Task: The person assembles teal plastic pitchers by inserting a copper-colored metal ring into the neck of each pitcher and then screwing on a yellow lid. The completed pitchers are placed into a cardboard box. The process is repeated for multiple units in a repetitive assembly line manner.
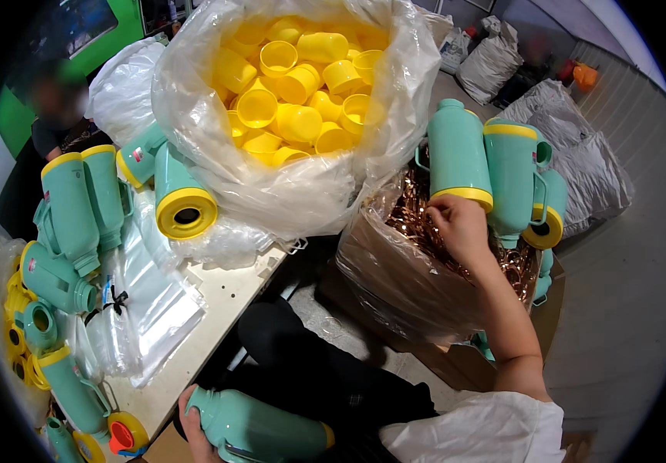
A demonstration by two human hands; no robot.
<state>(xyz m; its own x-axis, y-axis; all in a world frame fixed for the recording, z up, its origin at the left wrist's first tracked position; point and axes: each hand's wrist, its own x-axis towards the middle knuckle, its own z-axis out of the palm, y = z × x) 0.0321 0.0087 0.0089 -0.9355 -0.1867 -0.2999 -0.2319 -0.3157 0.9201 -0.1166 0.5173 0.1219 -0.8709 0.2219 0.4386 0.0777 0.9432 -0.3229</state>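
My left hand (191,423) grips the narrow neck end of a mint-green thermos flask (259,427), which lies on its side by my lap. A yellow ring circles the flask's far end. Stretched out to the right, my right hand (460,226) has its fingers curled together above shiny copper-coloured metal pieces (418,212); what is in the fingers, if anything, is hidden. These pieces fill a plastic-lined carton (394,282). Just beyond my knuckles stands an upside-down green thermos (458,150) with a yellow rim, and another green thermos (510,181) is beside it.
A big clear bag (271,197) of yellow cups (298,85) stands at the far middle. On the left, a white table (229,289) carries several green thermoses (70,208) and clear plastic bags (151,309). White sacks (572,147) lie at the far right. A person (55,100) sits at the far left.
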